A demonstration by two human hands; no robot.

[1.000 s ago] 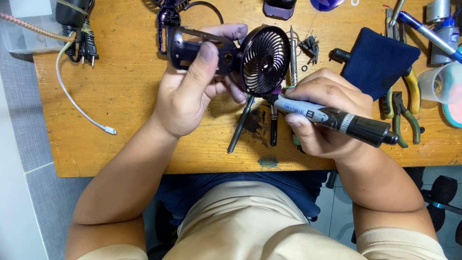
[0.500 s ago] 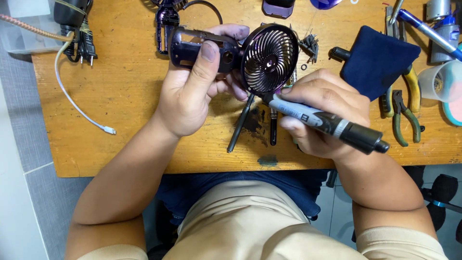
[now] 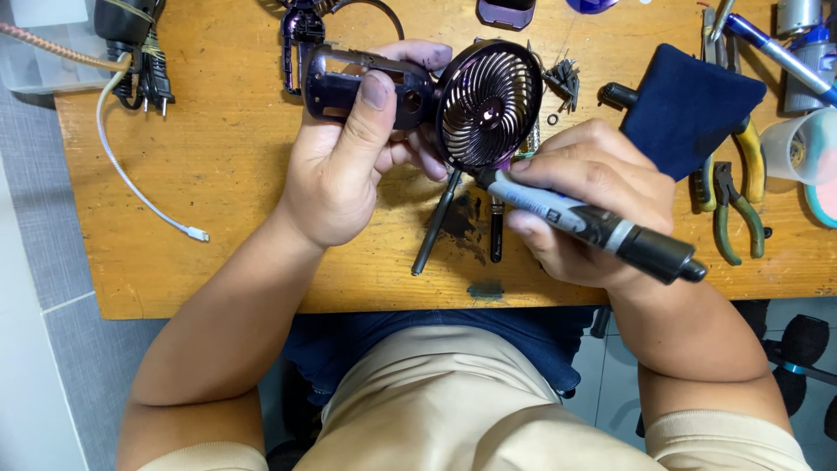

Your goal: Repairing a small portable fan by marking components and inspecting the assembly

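Over the last second I see my right hand [image 3: 593,196] swing the powered driver [image 3: 588,222]: its rear end has dropped nearer and to the right, and its tip now sits against the lower rim of the fan head [image 3: 488,105]. I judge the tool is being lined up on a fastener there; the exact contact point is hidden.

My left hand [image 3: 349,166] is closed around the dark purple fan handle [image 3: 349,83], thumb pressed on top. The small fan is held above the far middle of the wooden bench [image 3: 218,174]. Its long axis runs left to right, handle to the left, round grille to the right and facing up towards me.

The right hand is wrapped fully round the driver. The driver's axis slopes from far left to near right.

A dark blue cloth [image 3: 689,109] and pliers [image 3: 732,205] lie to the right.
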